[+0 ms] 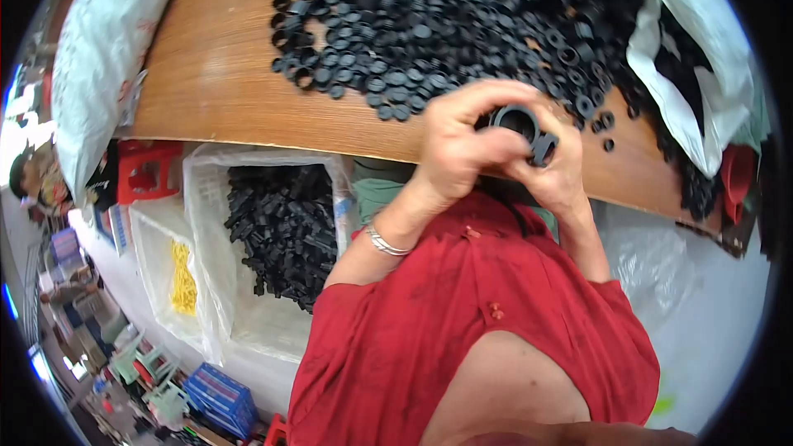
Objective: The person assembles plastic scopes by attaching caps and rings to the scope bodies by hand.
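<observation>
Both hands meet just over the near edge of the wooden table, at the right of the scene. The left hand curls its fingers over a black ring-shaped plastic part, and the right hand pinches the same part from below, so both sets of fingers are closed on it. A pile of similar black parts covers the far table. Below left, a clear bin holds more black pieces.
</observation>
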The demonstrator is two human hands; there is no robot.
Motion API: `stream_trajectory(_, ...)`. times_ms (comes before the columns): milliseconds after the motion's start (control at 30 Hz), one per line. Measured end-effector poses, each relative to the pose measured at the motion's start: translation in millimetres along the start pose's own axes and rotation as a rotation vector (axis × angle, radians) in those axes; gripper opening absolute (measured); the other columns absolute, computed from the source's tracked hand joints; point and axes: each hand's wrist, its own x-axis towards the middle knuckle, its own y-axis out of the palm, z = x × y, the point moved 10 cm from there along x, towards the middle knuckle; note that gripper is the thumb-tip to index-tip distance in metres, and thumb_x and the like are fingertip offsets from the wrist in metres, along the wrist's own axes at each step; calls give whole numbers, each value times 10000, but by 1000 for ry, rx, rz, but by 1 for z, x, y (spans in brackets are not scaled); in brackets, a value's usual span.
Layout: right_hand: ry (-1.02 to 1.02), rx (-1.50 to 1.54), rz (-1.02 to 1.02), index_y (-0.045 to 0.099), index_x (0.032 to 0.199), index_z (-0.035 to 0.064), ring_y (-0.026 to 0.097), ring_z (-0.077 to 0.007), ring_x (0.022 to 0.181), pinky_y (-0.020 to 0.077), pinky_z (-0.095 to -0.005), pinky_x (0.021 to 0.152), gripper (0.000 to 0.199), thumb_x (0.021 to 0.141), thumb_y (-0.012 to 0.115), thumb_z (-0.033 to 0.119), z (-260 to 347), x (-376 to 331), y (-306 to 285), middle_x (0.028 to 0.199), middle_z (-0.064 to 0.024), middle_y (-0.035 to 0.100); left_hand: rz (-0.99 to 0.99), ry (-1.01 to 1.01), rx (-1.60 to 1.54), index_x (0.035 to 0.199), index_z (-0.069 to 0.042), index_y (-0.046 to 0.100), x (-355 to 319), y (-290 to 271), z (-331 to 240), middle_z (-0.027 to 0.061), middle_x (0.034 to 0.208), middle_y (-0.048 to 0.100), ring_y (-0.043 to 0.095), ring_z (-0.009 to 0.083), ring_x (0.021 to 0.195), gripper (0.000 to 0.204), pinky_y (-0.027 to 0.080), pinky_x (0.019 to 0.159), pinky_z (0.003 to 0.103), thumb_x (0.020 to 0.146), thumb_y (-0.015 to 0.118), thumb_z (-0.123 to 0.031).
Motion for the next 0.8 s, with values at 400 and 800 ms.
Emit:
stream_trajectory(400, -24, 97, -153, 616, 1099, -11, 627, -143, 952, 477, -270, 870, 426, 702, 766, 11, -9, -14, -10, 1037, -81, 670, -380, -177, -68, 973, 66, 620, -70, -90, 34, 169, 898, 670, 662, 254, 853, 272, 519, 837, 356, 930, 573, -199)
stream_trajectory(800, 230, 865, -290, 482, 1259, -7, 609, -286, 1063, 526, -360, 887, 466, 877, 637, 209, -73, -9, -8, 1224, -182, 567, -268, -357, 44, 1225, 69, 532, -67, -64, 45, 182, 1074, 634, 653, 223, 903, 367, 544, 809, 307, 889, 599, -62)
